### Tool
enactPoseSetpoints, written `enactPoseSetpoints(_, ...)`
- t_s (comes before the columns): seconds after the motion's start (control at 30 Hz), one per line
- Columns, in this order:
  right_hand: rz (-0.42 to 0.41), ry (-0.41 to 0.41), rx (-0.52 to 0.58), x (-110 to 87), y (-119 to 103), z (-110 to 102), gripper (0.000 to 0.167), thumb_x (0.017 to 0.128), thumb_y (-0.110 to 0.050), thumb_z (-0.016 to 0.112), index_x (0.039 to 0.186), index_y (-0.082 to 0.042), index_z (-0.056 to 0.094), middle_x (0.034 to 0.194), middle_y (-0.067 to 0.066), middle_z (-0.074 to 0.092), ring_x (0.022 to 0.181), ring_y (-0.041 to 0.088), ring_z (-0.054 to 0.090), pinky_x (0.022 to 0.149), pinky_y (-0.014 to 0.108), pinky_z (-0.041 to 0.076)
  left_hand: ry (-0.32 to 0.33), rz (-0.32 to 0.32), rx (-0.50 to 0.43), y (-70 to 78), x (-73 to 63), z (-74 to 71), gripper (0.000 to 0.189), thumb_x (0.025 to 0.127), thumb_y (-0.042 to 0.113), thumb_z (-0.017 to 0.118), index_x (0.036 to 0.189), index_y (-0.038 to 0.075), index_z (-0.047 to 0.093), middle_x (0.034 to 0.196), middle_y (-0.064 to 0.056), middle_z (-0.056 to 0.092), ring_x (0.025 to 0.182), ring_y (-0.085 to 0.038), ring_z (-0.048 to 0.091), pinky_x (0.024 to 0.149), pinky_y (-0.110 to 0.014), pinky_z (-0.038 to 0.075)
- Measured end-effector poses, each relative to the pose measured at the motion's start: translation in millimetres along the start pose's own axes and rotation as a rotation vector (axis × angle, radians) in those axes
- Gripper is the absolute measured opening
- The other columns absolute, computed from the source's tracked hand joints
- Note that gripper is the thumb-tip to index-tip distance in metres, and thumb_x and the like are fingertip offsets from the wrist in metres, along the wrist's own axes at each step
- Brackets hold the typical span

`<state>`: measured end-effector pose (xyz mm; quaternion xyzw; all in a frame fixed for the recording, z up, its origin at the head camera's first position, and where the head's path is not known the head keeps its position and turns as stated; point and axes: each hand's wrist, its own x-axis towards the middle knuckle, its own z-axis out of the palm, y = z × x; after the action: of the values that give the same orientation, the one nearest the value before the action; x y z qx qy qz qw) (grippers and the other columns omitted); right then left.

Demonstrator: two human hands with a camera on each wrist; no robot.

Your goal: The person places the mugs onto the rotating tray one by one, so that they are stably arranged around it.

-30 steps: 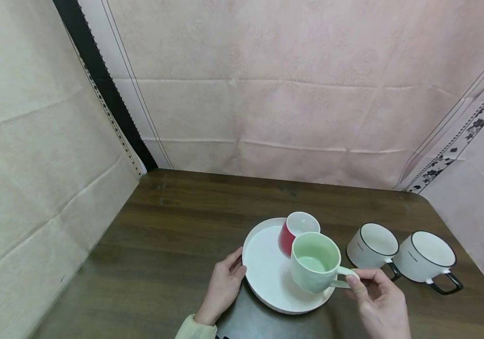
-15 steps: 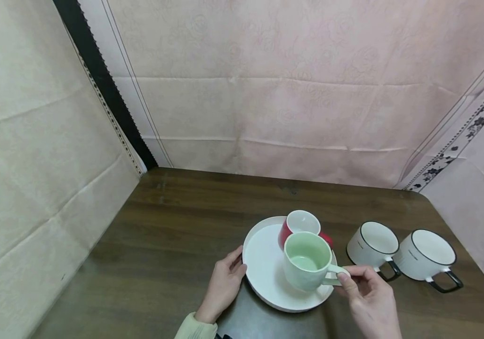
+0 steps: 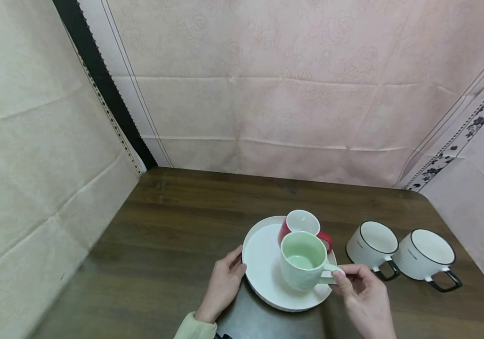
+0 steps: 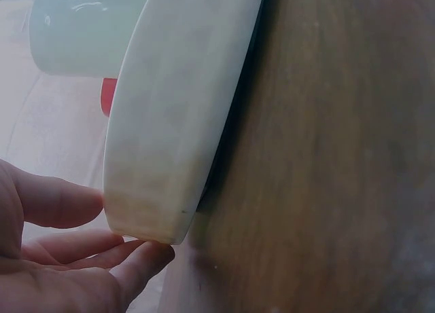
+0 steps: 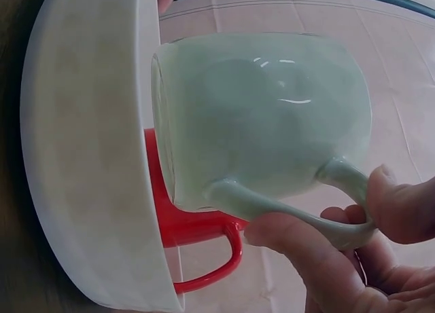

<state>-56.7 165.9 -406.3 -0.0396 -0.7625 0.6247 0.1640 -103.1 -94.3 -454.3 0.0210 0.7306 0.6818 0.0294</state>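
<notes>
In the head view, a pale green mug [image 3: 303,256] is upright over a round white plate [image 3: 259,273] with a raised rim. My right hand [image 3: 362,299] pinches its handle between thumb and fingers. The right wrist view shows the green mug [image 5: 265,116] with its base about level with the plate's rim. Behind it on the plate stands a red mug [image 3: 284,233], white inside, partly hidden, its red handle [image 5: 234,255] pointing to the right side. My left hand [image 3: 223,282] holds the plate's left edge, thumb at the rim and fingers against the outer wall [image 4: 163,123].
Two white enamel-style mugs with black rims and black handles, the nearer-to-plate mug [image 3: 371,247] and the outer mug [image 3: 424,256], stand on the right. The brown wooden table [image 3: 161,263] is enclosed by pale cloth walls [image 3: 267,108].
My right hand has moved the green mug leftward over the plate, exposing the red mug's handle. The left hand and plate stay in place.
</notes>
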Motion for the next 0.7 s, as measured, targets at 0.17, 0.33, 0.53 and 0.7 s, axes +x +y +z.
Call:
enactPoseSetpoints(0.17, 0.014, -0.006, -0.025, 0.8, 0, 2, 0.011, 0.088, 0.009, 0.064, 0.095, 0.014, 0.058, 0.084, 0.008, 0.063, 0.075, 0.011, 0.067, 0.065, 0.028, 0.059, -0.003, -0.005, -0.002, 0.3, -0.4, 0.0, 0.048, 0.096, -0.003, 0.052, 0.141, -0.014, 0.038, 0.142, -0.032, 0.041, 0.131, -0.037, 0.043, 0.103, -0.038, 0.043)
enactPoseSetpoints(0.33, 0.04, -0.009, -0.025, 1.2, 0, 4, 0.011, 0.088, 0.009, 0.064, 0.096, 0.014, 0.058, 0.086, 0.009, 0.063, 0.075, 0.011, 0.066, 0.065, 0.028, 0.059, -0.001, -0.006, -0.003, 0.1, -0.4, 0.2, 0.048, 0.096, -0.002, 0.052, 0.141, -0.013, 0.038, 0.143, -0.031, 0.041, 0.131, -0.037, 0.043, 0.103, -0.037, 0.044)
enactPoseSetpoints(0.53, 0.063, -0.018, -0.041, 1.7, 0, 7, 0.013, 0.088, 0.007, 0.065, 0.097, 0.013, 0.058, 0.088, 0.01, 0.062, 0.076, 0.012, 0.065, 0.066, 0.03, 0.06, 0.003, -0.005, -0.006, 0.0, -0.2, 0.3, 0.048, 0.096, -0.003, 0.052, 0.141, -0.013, 0.039, 0.143, -0.03, 0.041, 0.131, -0.037, 0.043, 0.103, -0.037, 0.044)
enactPoseSetpoints(0.7, 0.076, -0.029, -0.052, 1.9, 0, 11, 0.011, 0.088, 0.008, 0.064, 0.097, 0.012, 0.058, 0.09, 0.014, 0.061, 0.076, 0.013, 0.066, 0.067, 0.031, 0.06, 0.003, -0.006, -0.006, 0.0, -0.7, 0.0, 0.048, 0.096, -0.003, 0.052, 0.14, -0.014, 0.039, 0.143, -0.031, 0.041, 0.131, -0.037, 0.043, 0.103, -0.037, 0.043)
